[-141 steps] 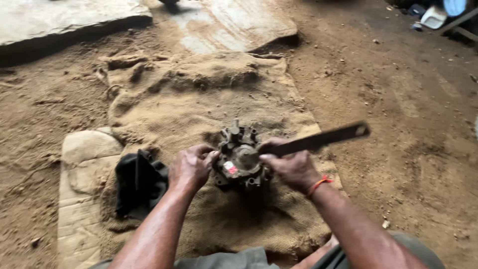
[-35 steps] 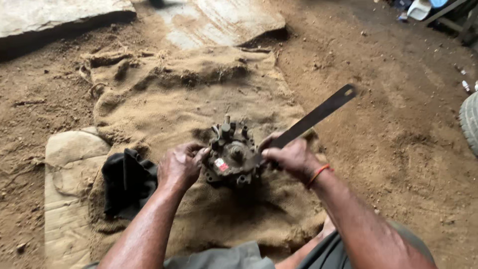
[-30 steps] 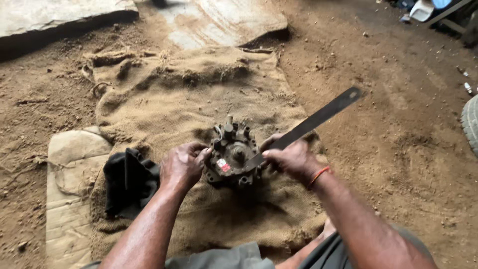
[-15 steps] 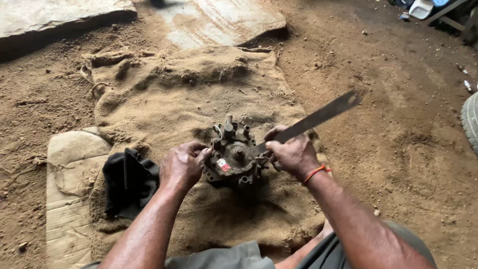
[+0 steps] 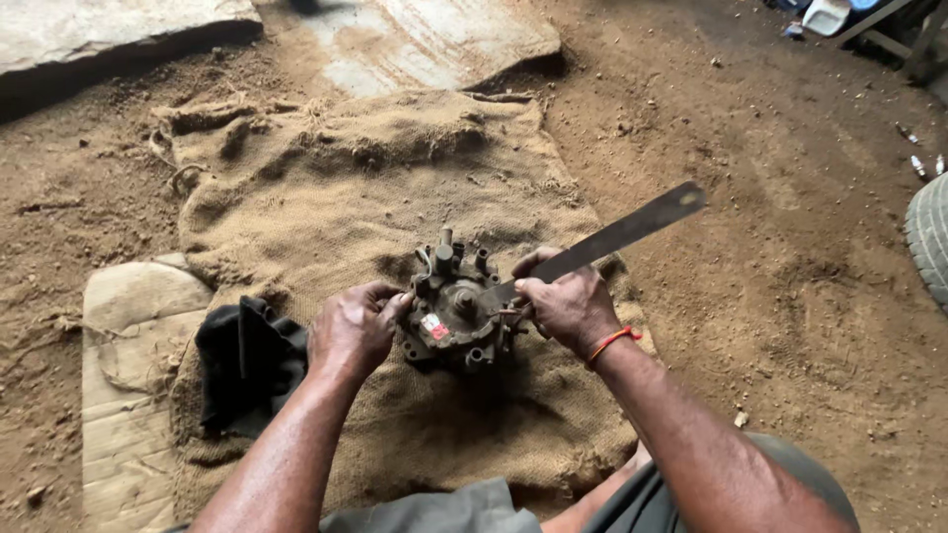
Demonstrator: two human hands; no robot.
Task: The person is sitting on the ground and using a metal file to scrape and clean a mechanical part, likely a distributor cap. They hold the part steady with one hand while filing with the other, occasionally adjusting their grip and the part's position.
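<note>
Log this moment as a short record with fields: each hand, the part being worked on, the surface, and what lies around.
left hand: grips the left edge of the metal part
right hand: holds a long flat metal bar, its tip at the part
metal part: grimy round housing with stubby ports, resting on the sack
surface: burlap sack spread on the dirt floor
nearby: black cloth at left, cardboard under it, tyre at right edge

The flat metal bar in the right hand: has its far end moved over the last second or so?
Yes. The flat metal bar dipped: its free end sits lower, nearer the burlap sack's edge.
</note>
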